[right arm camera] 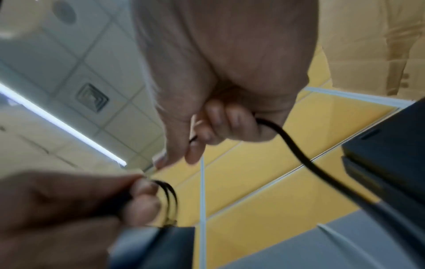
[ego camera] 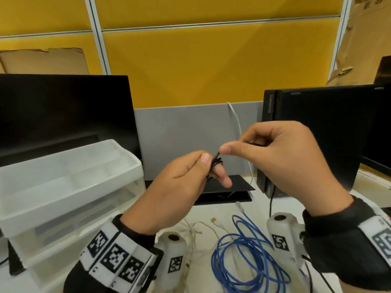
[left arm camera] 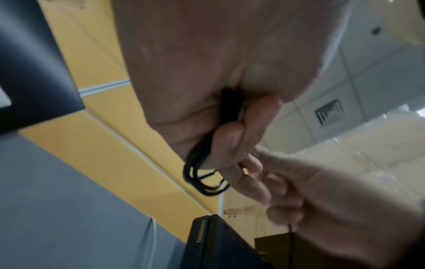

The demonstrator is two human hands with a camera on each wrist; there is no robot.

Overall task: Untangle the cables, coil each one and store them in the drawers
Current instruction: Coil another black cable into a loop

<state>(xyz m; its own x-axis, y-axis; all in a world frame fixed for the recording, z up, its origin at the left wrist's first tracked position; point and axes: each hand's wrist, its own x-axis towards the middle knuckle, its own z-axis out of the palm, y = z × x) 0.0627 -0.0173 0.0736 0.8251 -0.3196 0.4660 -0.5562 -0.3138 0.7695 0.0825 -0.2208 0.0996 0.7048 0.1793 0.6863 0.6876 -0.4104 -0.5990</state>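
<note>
Both hands raised over the white bench point(ego camera: 213, 210): left hand point(ego camera: 179, 182) pinching a small coil of thin black cable point(ego camera: 214, 163), right hand point(ego camera: 281, 157) curled around its free end, loose blue cable point(ego camera: 245, 254) on bench below, translucent plastic drawer unit point(ego camera: 69, 187) left, yellow partition point(ego camera: 190, 66) behind.

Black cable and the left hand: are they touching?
Touching. The left wrist view shows the left hand with fingers curled round the black cable loops.
</note>
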